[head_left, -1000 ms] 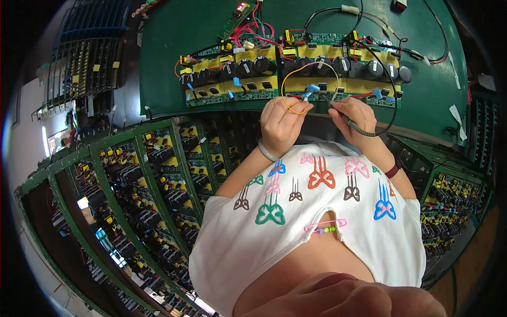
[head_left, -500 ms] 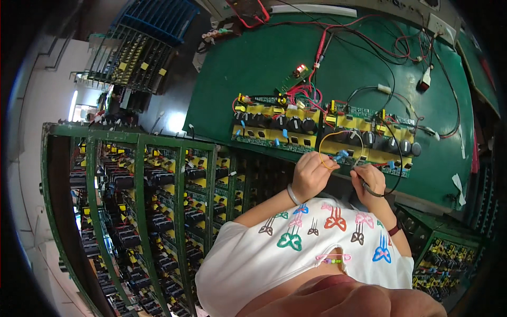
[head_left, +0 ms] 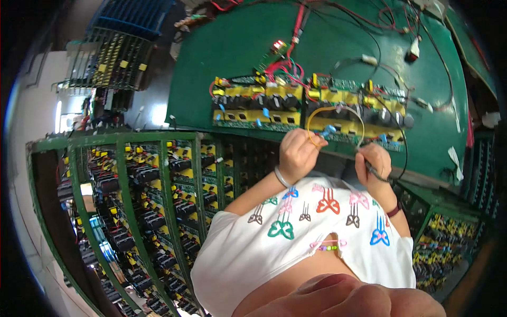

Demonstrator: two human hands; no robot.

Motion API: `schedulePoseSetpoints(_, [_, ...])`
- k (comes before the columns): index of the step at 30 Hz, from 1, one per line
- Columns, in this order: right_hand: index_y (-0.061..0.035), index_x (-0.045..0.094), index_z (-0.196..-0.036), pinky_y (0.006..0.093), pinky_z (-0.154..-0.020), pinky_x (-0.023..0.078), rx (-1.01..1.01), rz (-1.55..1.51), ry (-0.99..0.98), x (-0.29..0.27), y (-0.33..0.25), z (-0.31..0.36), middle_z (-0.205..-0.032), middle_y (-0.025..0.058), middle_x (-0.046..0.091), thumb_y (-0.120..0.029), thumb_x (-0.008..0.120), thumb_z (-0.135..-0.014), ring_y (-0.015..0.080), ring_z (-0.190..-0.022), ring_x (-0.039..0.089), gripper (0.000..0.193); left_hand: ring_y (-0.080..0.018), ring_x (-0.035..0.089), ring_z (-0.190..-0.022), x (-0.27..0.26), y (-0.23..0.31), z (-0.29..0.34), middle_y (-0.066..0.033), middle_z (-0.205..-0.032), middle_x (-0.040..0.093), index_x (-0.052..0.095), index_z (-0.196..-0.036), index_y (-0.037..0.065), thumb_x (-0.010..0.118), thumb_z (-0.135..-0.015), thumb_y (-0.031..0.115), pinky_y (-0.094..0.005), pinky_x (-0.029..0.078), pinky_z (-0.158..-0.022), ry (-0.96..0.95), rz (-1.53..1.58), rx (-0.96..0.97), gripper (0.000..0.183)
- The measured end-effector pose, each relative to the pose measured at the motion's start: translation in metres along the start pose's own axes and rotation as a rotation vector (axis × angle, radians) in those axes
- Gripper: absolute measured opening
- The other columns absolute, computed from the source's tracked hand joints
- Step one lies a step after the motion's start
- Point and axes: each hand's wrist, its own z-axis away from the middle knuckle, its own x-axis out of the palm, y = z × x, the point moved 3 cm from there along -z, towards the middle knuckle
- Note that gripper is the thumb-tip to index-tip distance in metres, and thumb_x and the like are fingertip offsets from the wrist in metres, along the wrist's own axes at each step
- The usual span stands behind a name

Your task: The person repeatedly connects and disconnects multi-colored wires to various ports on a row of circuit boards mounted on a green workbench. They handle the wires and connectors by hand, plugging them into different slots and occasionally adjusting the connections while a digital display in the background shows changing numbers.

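Note:
A thin wire loop (head_left: 315,113), yellow on its left side and pale grey on its right, arches between my hands above the right-hand circuit board (head_left: 346,128). My left hand (head_left: 297,157) is closed in a pinch on the yellow end, at the board's near edge. My right hand (head_left: 376,165) has its fingers closed at the pale end; a dark cable (head_left: 406,153) also runs to this hand. What exactly sits between the right fingertips is too small to tell. The board carries yellow parts, black cylinders and a blue part (head_left: 329,129).
A similar board (head_left: 248,114) lies alongside on the green tabletop (head_left: 222,47). Beyond it are a small board with a red-lit display (head_left: 278,46), red leads and a white-and-red plug (head_left: 414,48). Green racks (head_left: 158,136) full of boards stand at left, another rack (head_left: 443,248) at lower right.
The whole view has shifted, so the table sits higher and further left. My hands have moved apart and slightly toward my body, with the wire loop stretched wider between them.

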Motion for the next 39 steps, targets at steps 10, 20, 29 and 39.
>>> schedulePoseSetpoints(10, [-0.0033, 0.06, -0.089, 0.0352, -0.053, 0.049, 0.033, -0.045, 0.004, 0.005, 0.012, 0.004, -0.071, 0.0119, 0.064, 0.005, 0.071, -0.08, 0.029, -0.057, 0.063, 0.016, -0.027, 0.061, -0.068, 0.004, -0.006, 0.003, -0.0068, -0.078, 0.062, 0.069, -0.085, 0.004, 0.082, -0.071, -0.001, -0.037, 0.047, -0.06, -0.001, 0.005, -0.016, 0.02])
schedulePoseSetpoints(20, [-0.0027, 0.061, -0.09, 0.0354, -0.053, 0.048, -0.003, 0.034, -0.007, 0.006, 0.013, 0.006, -0.073, 0.0109, 0.063, 0.003, 0.073, -0.08, 0.0284, -0.058, 0.062, 0.016, -0.0293, 0.06, -0.071, 0.005, -0.004, 0.006, -0.0085, -0.082, 0.059, 0.065, -0.082, 0.003, 0.082, -0.072, 0.003, -0.0407, 0.047, -0.061, -0.014, 0.01, -0.024, 0.02])
schedulePoseSetpoints(29, [-0.003, 0.061, -0.089, 0.0377, -0.052, 0.048, -0.029, 0.05, 0.001, 0.007, 0.013, 0.003, -0.072, 0.0122, 0.062, 0.007, 0.068, -0.08, 0.0312, -0.056, 0.06, 0.015, -0.0294, 0.062, -0.071, 0.001, -0.002, -0.001, -0.0089, -0.081, 0.06, 0.063, -0.083, 0.004, 0.083, -0.07, 0.0, -0.0401, 0.048, -0.061, 0.008, 0.003, 0.018, 0.024])
schedulePoseSetpoints(39, [-0.0018, 0.061, -0.091, 0.0384, -0.056, 0.048, 0.022, 0.006, 0.023, -0.013, -0.004, -0.009, -0.075, 0.0139, 0.064, 0.004, 0.068, -0.08, 0.0318, -0.06, 0.062, 0.014, -0.0284, 0.063, -0.072, -0.001, -0.002, 0.0, -0.0086, -0.082, 0.061, 0.066, -0.082, 0.004, 0.082, -0.071, 0.0, -0.0391, 0.05, -0.064, 0.004, 0.017, -0.003, 0.021])
